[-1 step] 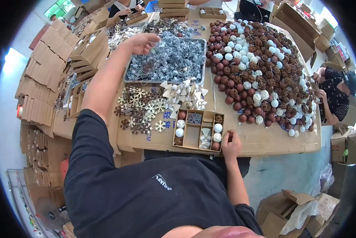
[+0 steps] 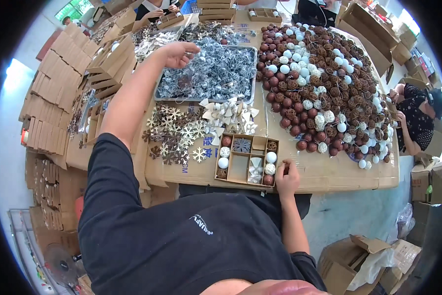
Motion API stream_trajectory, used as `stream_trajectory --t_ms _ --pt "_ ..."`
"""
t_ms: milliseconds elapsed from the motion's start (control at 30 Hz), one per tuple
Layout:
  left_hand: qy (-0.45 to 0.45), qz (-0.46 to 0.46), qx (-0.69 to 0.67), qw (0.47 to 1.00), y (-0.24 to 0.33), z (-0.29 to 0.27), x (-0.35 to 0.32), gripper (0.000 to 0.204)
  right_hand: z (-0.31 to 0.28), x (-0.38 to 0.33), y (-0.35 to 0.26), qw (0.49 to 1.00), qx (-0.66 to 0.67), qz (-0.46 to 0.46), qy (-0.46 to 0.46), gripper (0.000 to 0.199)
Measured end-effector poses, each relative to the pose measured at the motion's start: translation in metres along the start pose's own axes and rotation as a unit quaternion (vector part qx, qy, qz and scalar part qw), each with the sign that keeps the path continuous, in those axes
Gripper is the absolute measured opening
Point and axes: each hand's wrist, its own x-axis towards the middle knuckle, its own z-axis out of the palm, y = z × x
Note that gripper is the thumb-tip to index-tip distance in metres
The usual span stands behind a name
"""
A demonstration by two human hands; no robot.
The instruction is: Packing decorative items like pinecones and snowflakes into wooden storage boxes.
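In the head view, the left hand [image 2: 180,54] is near the top middle, over a tray [image 2: 255,73] full of shiny silver bits [image 2: 216,73]. Its fingers are bent and a little apart, but I cannot tell if they hold anything. The right hand [image 2: 287,178] is right of the middle, just beside a brown box [image 2: 237,169] with little rooms in it. Its fingers are curled, and I cannot tell if they hold anything or touch the box.

The box is on the table [image 2: 334,179], near the middle of the frame. Small balls stand in a line down each side of it, some red-brown, some white and some woven. Between them are a gray snowflake [image 2: 241,145] and a white flower [image 2: 255,170].

Wooden snowflakes [image 2: 174,132], brown and cream, lie left of the middle. A pile of white flowers [image 2: 233,115] is under the tray in the frame. A huge heap of balls [image 2: 324,88] fills the upper right. Another person [image 2: 418,115] is at the far right.
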Motion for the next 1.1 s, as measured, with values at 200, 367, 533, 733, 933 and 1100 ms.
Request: stream_trajectory --t_ms 200,367,533,733,933,1100 --pt "-0.128 0.076 -0.165 0.975 -0.015 -0.012 -0.013 0.017 -0.003 -0.002 -0.002 1.000 0.003 0.001 -0.009 0.011" --pt "-0.293 0.128 -0.313 0.894 -0.037 0.007 -0.031 0.022 -0.003 -0.004 0.002 1.000 0.001 -0.005 -0.007 0.010" --pt "-0.368 0.109 -0.528 0.758 -0.098 0.030 -0.035 0.023 -0.004 -0.004 -0.008 1.000 0.018 0.012 -0.010 0.009" --pt "-0.422 0.074 -0.521 0.738 -0.120 0.056 -0.068 0.033 -0.008 0.001 -0.001 0.986 0.121 0.104 -0.041 0.008" --pt "-0.452 0.103 -0.422 0.779 -0.135 0.086 -0.129 0.048 -0.003 0.043 -0.077 0.953 0.268 0.088 -0.113 0.019" --pt "-0.467 0.076 -0.415 0.777 -0.148 0.114 -0.162 0.051 0.037 0.078 -0.151 0.943 0.239 -0.117 -0.198 0.054"
